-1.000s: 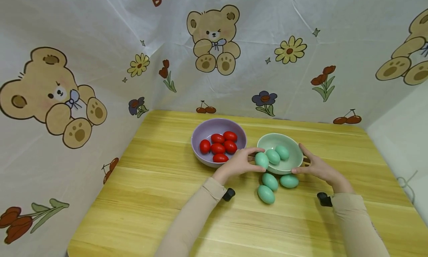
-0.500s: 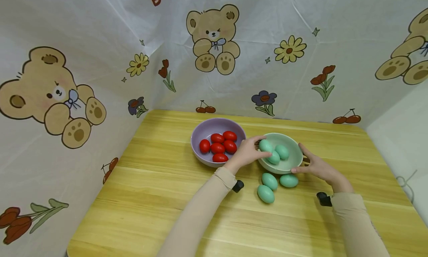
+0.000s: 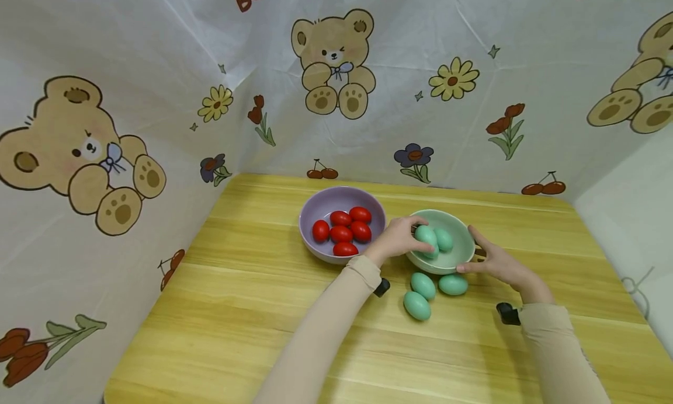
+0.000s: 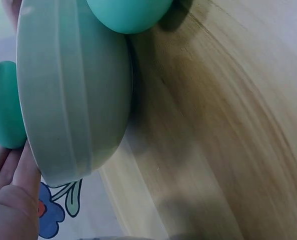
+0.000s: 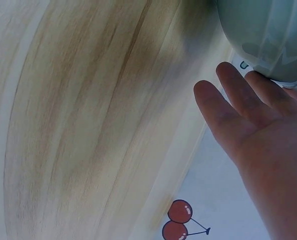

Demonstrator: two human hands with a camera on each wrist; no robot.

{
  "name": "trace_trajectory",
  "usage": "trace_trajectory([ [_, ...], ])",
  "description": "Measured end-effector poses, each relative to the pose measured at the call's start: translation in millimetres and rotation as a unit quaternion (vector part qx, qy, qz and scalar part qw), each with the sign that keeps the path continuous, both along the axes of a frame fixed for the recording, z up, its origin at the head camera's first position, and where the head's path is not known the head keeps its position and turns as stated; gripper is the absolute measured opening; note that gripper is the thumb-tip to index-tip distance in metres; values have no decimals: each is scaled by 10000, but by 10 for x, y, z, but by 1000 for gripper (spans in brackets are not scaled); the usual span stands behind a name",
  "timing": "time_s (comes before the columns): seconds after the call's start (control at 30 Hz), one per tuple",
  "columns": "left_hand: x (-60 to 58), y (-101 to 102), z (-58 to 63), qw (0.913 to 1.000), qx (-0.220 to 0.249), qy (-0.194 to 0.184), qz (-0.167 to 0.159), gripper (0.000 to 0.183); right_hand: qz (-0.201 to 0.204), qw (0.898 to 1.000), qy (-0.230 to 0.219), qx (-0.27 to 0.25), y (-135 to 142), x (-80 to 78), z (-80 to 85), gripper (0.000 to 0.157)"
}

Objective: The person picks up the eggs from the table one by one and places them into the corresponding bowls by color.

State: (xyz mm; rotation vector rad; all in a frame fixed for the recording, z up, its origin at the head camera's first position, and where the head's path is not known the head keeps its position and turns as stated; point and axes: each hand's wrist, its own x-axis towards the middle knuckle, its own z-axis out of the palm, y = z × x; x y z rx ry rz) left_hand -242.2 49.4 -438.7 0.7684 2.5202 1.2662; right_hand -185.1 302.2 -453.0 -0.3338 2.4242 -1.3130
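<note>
My left hand [image 3: 396,239] reaches over the left rim of a pale green bowl [image 3: 464,240] and holds a mint-green egg [image 3: 426,236] between thumb and fingers. In the left wrist view this egg [image 4: 6,107] shows just past the bowl's edge. Beneath and beside it in the bowl lie two more green eggs, one [image 3: 444,239] in plain sight and one mostly covered. My right hand [image 3: 505,270] steadies the bowl from the right, thumb at the near rim and fingers spread along the side. Its fingers [image 5: 238,95] look nearly straight in the right wrist view.
Three green eggs lie on the wooden table [image 3: 236,310] in front of the bowl: one on the right [image 3: 453,285], a middle egg [image 3: 423,285] and the nearest egg [image 3: 417,306]. To the left stands a purple bowl [image 3: 342,195] with several red eggs [image 3: 341,234]. Bear-printed cloth hangs behind.
My left hand has carried its green egg from the bowl's left front edge up and rightward, in over the eggs in the bowl. The right hand stays at the rim.
</note>
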Motion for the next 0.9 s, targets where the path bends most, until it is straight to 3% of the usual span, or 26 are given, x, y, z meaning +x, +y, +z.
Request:
trace_trajectory([
  [0.5,-9,315,-35,9941,-458,-15,985,60,-30,10000,-56,2,-11,25,33,101],
  [0.77,40,444,-27,9940,-715,158,818,60,-27,10000,-83,-32,-14,43,67,102],
  [0.9,78,484,-15,9939,-720,1,832,61,-31,9999,-74,-60,-23,40,57,101],
])
